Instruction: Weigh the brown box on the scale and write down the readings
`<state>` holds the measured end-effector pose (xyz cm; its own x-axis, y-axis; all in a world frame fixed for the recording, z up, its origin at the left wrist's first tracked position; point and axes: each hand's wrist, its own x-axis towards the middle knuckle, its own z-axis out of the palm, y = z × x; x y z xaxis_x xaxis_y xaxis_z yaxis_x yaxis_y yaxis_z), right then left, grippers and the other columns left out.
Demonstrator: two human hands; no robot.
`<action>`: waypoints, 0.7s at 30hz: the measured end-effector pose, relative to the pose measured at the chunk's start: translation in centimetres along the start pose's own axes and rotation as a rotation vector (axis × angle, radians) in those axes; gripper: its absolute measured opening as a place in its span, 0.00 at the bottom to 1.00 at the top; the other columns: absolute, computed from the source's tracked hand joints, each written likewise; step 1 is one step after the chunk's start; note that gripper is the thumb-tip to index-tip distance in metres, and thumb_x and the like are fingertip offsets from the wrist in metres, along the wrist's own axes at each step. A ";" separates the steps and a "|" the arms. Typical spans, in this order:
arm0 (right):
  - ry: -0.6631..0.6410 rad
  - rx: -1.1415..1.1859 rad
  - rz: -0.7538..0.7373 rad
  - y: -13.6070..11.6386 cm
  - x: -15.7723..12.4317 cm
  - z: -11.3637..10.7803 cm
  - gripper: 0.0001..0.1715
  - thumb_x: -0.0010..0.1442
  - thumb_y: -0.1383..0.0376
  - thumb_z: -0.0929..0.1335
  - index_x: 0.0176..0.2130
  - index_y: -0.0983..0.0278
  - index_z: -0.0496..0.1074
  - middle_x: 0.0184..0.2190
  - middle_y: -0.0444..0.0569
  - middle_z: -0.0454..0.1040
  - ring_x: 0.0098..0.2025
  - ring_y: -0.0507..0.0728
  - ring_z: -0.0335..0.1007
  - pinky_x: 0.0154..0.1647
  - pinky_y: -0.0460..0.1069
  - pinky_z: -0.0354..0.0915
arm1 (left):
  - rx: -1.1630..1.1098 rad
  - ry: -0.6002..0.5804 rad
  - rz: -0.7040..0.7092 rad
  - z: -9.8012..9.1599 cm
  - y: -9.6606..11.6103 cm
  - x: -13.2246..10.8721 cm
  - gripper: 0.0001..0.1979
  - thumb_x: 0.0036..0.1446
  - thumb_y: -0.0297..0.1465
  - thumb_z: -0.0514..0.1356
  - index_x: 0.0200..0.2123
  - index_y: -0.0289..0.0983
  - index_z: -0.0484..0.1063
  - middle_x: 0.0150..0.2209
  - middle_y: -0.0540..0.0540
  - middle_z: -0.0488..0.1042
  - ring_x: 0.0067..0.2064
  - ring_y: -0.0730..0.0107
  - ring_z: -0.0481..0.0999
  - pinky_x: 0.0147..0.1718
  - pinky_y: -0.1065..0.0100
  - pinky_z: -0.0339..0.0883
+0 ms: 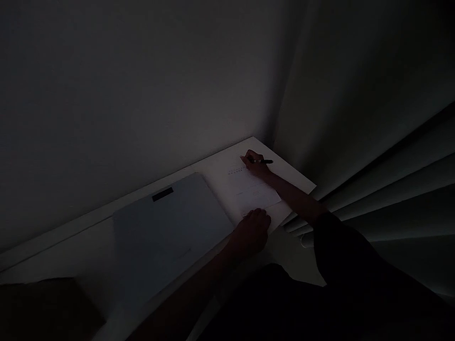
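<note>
The scene is very dark. My right hand (253,161) is closed around a dark pen (267,161), whose back end sticks out to the right; its tip is hidden by my fingers. Beneath that hand lies a white spiral-bound notepad (258,193), its wire binding along the far edge and faint marks on its page. My left hand (253,229) rests by the notepad's near edge with its fingers curled in. Whether anything is inside those fingers cannot be made out.
A white desk (284,173) runs along a grey wall (142,94). On it, left of the notepad, lies a flat grey rectangular panel (167,237) with a short black strip. A dark object (46,308) sits at the lower left. Curtains (391,203) hang at the right.
</note>
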<state>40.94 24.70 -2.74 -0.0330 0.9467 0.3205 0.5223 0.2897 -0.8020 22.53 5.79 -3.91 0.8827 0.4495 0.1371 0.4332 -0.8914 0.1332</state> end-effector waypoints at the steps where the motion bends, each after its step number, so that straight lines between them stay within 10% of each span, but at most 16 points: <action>1: -0.023 -0.032 -0.057 -0.1 0.0 -0.1 0.23 0.67 0.45 0.65 0.32 0.59 0.61 0.28 0.43 0.70 0.33 0.54 0.66 0.36 0.49 0.60 | -0.005 0.003 0.004 -0.1 0.0 0.0 0.21 0.70 0.26 0.47 0.61 0.27 0.69 0.61 0.30 0.73 0.62 0.48 0.73 0.62 0.52 0.69; 8: -0.286 -0.420 -0.421 0.6 0.3 0.0 0.12 0.71 0.61 0.63 0.45 0.64 0.73 0.46 0.56 0.76 0.48 0.59 0.70 0.41 0.49 0.62 | -0.003 -0.052 -0.019 -0.2 0.0 -0.1 0.22 0.70 0.27 0.47 0.62 0.29 0.68 0.63 0.30 0.72 0.65 0.49 0.71 0.63 0.52 0.67; 12: -0.359 -0.618 -0.459 0.6 0.2 0.1 0.21 0.66 0.75 0.60 0.52 0.65 0.74 0.53 0.58 0.75 0.53 0.60 0.69 0.36 0.49 0.61 | 0.045 -0.076 -0.001 -0.5 0.0 0.3 0.21 0.69 0.27 0.49 0.61 0.29 0.68 0.62 0.29 0.72 0.64 0.49 0.71 0.63 0.51 0.68; 21: -0.453 -0.654 -0.523 1.4 1.0 -0.2 0.24 0.64 0.75 0.61 0.53 0.70 0.78 0.51 0.63 0.75 0.52 0.64 0.67 0.52 0.56 0.64 | 0.293 -0.002 0.113 -1.1 1.3 -0.6 0.20 0.72 0.27 0.46 0.58 0.26 0.70 0.58 0.27 0.75 0.61 0.49 0.75 0.59 0.53 0.70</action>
<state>41.77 25.98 -3.43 -0.6531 0.7237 0.2229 0.7166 0.6858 -0.1272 22.38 4.39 -2.72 0.9285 0.3467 0.1330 0.3661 -0.9146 -0.1716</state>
